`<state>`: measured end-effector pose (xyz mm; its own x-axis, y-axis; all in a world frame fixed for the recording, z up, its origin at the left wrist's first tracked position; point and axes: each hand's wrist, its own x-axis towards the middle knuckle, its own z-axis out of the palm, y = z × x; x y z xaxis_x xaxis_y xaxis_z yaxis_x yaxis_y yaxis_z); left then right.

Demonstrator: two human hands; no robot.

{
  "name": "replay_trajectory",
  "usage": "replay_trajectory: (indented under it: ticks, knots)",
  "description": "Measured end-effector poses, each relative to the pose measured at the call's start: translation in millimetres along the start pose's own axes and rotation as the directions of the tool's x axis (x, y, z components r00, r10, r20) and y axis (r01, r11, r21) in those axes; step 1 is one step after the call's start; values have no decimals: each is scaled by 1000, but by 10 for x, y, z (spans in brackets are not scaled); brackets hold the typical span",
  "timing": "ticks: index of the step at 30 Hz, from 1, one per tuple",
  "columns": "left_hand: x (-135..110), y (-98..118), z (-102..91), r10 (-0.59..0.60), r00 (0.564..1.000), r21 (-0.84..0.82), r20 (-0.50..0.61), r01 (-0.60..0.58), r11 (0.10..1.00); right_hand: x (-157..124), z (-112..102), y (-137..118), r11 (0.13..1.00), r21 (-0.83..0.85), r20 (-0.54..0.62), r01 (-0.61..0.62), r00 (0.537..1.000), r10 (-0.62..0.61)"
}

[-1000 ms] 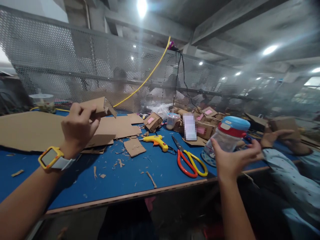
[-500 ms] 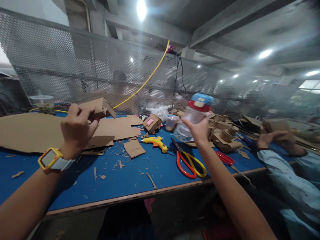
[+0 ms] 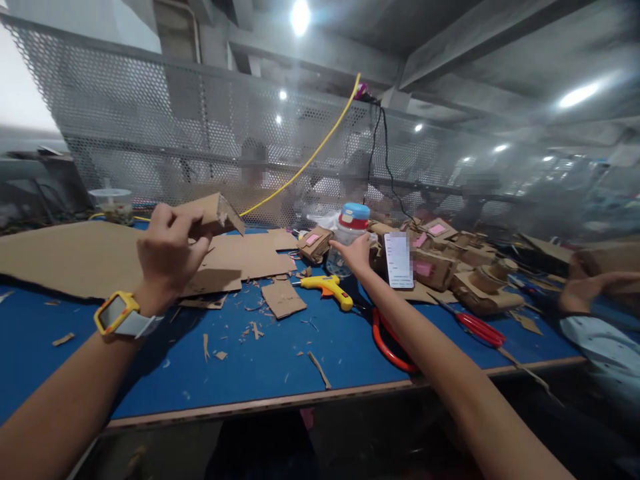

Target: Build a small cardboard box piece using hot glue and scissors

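Note:
My left hand (image 3: 173, 253), with a yellow-cased watch on its wrist, grips a small folded cardboard box (image 3: 213, 210) above the flat sheets. Its open end faces right. Farther right, my right hand (image 3: 356, 255) is wrapped around a clear water bottle (image 3: 345, 235) with a blue and red lid. The bottle is upright, low among the things at the back of the table; my fingers partly hide it. In front of it lies a yellow glue gun (image 3: 327, 288). My right forearm covers most of the scissors, leaving a red handle (image 3: 389, 347) showing.
Large cardboard sheets (image 3: 65, 257) cover the left of the blue table (image 3: 240, 380). Cardboard scraps lie mid-table. A phone-like white panel (image 3: 397, 263) leans against cardboard pieces (image 3: 440, 267). Red-handled scissors (image 3: 483, 329) and another person's hand (image 3: 583, 287) are at right. A mesh partition (image 3: 210, 140) stands behind.
My right hand has moved the bottle down and away from me, uncovering the white panel. The view has turned slightly left. My left hand still holds the cardboard box.

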<state>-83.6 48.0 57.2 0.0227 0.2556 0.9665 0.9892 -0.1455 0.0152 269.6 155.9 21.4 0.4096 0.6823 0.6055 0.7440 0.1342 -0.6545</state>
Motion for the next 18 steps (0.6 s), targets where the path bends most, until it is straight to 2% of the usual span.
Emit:
replay_trajectory:
  ticks: [2,4,6,8,9,11,13,18]
  knots:
    - [13,22,-22,-26,999,-14,24,27,1000,-145,-191,-37,994,-95,116,-55,991,66]
    - [24,35,-44,-40,999,-28,34,41,999,-384,-465,-25,977,-213,262,23,964,35]
    - [33,38,-57,-48,998,-41,39,50,998,-660,-779,54,925,-355,414,136,910,25]
    - [39,41,-63,-58,997,-47,52,61,997,-885,-1078,183,844,-497,531,201,840,112]
    - [40,45,-65,-63,996,-47,64,66,997,-956,-1206,255,813,-545,572,205,800,182]
    - [38,63,-69,-68,993,-50,92,73,996,-1008,-1405,389,795,-552,643,250,735,216]
    - [30,90,-72,-73,990,-52,123,80,995,-982,-1525,486,776,-557,672,296,709,213]
    - [6,144,-62,-75,981,-43,177,84,996,-953,-1599,558,795,-497,696,348,707,125]
